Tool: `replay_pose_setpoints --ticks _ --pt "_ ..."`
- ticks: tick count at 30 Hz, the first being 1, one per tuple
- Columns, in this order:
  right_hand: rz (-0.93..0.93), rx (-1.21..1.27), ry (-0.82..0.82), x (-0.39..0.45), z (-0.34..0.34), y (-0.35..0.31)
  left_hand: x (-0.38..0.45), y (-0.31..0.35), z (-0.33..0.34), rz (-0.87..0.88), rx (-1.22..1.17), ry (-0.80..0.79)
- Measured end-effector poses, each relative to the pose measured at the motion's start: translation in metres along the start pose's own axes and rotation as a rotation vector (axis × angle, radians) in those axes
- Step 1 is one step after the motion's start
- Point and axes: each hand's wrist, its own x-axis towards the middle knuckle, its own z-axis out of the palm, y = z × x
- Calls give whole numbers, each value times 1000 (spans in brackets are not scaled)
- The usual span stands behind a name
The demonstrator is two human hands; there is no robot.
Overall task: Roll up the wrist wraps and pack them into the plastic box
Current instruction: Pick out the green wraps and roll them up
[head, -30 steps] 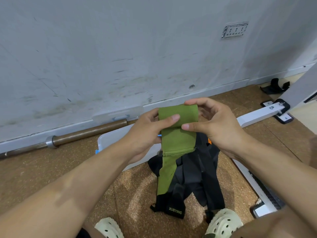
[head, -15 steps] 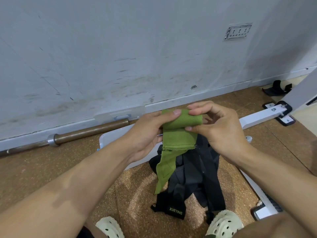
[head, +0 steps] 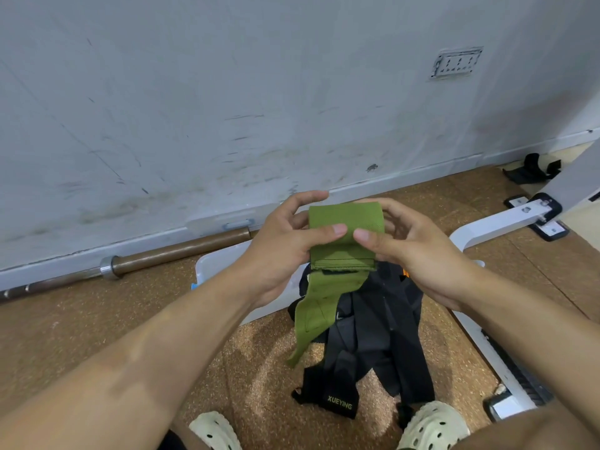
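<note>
Two hands share one green wrist wrap (head: 345,237), held in the air above the floor: the left hand (head: 279,251) and the right hand (head: 418,254) each pinch the rolled part between thumb and curled fingers, thumbs meeting on its front face. Each hand's grip is narrow and closed on the roll. The wrap is a flat woven band, matte and slightly ribbed, with a stitched seam below the roll and a loose tail (head: 319,315) hanging down and to the left.

To roll it well, I would keep the edges square, hold tension on the tail, and turn evenly, since soft webbing tends to cone or spring loose.

Below lies a heap of black wrist wraps (head: 373,345), limp, one with a printed label. Behind the hands sits the plastic box (head: 216,266), pale and smooth. Further out are the speckled cork-like floor (head: 97,319) and a steel barbell (head: 136,263) along the wall.
</note>
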Motion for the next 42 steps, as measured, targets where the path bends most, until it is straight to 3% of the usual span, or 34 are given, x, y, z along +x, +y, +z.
replay_pose_setpoints --ticks 7,14,20,24,27,34,42 --pt "-176 -64 67 1 -2 6 -4 -3 4 -131 34 -112" --pt "-263 -176 109 2 1 14 -6 -4 8 -250 -123 -169" --pt "-201 -162 62 2 -3 9 -3 -1 7 -207 -184 -57" --pt "31 6 44 3 -4 0 3 0 0 -157 -142 -49" --pt "194 70 -80 2 -3 -1 3 -1 0 -127 -144 -47" --pt "109 250 54 3 -4 0 3 -7 5 -149 -269 -36" --pt "-34 146 88 4 -4 3 0 -6 5 -250 -172 -98"
